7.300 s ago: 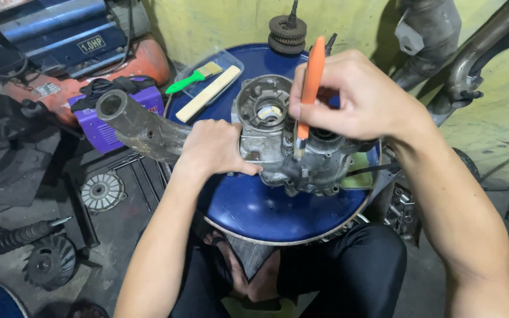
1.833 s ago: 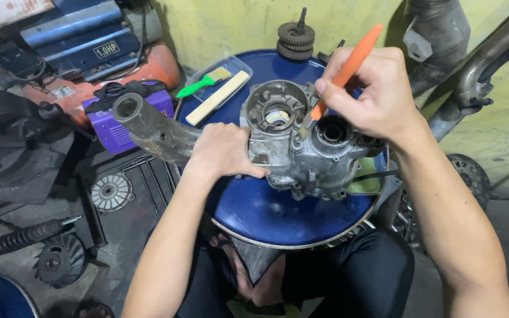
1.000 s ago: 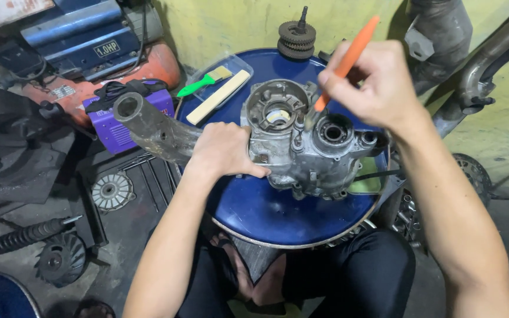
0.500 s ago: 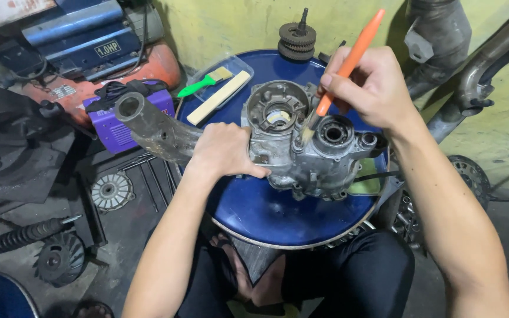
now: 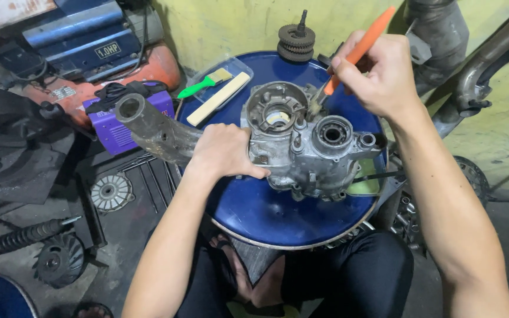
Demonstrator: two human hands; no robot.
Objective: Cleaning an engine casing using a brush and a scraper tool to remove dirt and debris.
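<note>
A grey metal engine casing [image 5: 301,141] with round openings lies on top of a blue drum [image 5: 278,215]. My left hand [image 5: 225,152] grips its left side, where a long grey arm tube [image 5: 151,126] sticks out to the left. My right hand [image 5: 378,73] holds an orange-handled brush [image 5: 360,47], tilted, with its bristles touching the casing's upper rim next to the large round opening.
A green-handled brush [image 5: 204,85] and a wooden-handled brush [image 5: 219,97] lie in a clear tray at the drum's back left. A gear stack [image 5: 296,41] stands at the back. A purple box [image 5: 116,126], an orange compressor [image 5: 89,53], a spring shock [image 5: 13,241] and fan wheels crowd the floor on the left.
My right hand has kept working the orange brush over the casing's top, shifting it slightly between the two round openings. My left hand has stayed put on the casing.
</note>
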